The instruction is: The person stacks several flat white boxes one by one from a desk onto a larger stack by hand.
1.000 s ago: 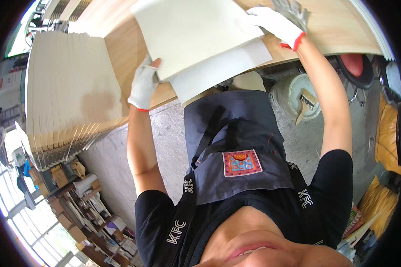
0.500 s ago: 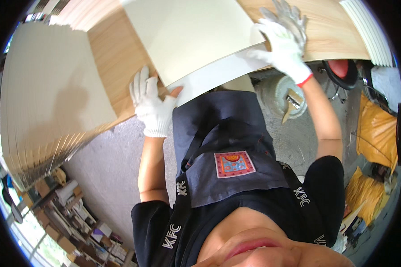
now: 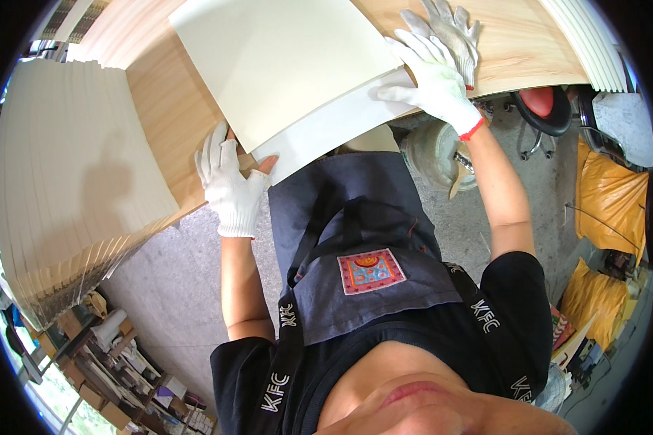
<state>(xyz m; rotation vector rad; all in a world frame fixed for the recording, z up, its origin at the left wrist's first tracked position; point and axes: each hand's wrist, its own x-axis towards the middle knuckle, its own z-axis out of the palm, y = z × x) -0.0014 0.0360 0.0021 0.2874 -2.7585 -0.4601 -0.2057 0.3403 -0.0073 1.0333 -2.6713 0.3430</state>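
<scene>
A cream board (image 3: 290, 58) lies over a white sheet (image 3: 334, 127) on the wood-grain table (image 3: 163, 94). My left hand (image 3: 232, 181), in a white knit glove with a bare thumb tip, is open at their near left corner. Its thumb rests by the white sheet, its other fingers outstretched beside the board. My right hand (image 3: 435, 80), in a white glove with a red cuff, spreads open at their near right corner, thumb over the white strip. Just beyond it lies a loose greyish work glove (image 3: 453, 36).
Stacked pale boards (image 3: 80, 152) fill the table's left side; another stack (image 3: 588, 40) stands far right. Below the table edge are a bucket (image 3: 422, 156) with a brush (image 3: 461, 170) on it and a wheeled stool (image 3: 540, 109). Yellow sacks (image 3: 609, 196) sit at right.
The whole view has shifted, so the table and boards appear farther left. My right hand has slid slightly left, uncovering more of the loose glove. My left hand stays at the corner.
</scene>
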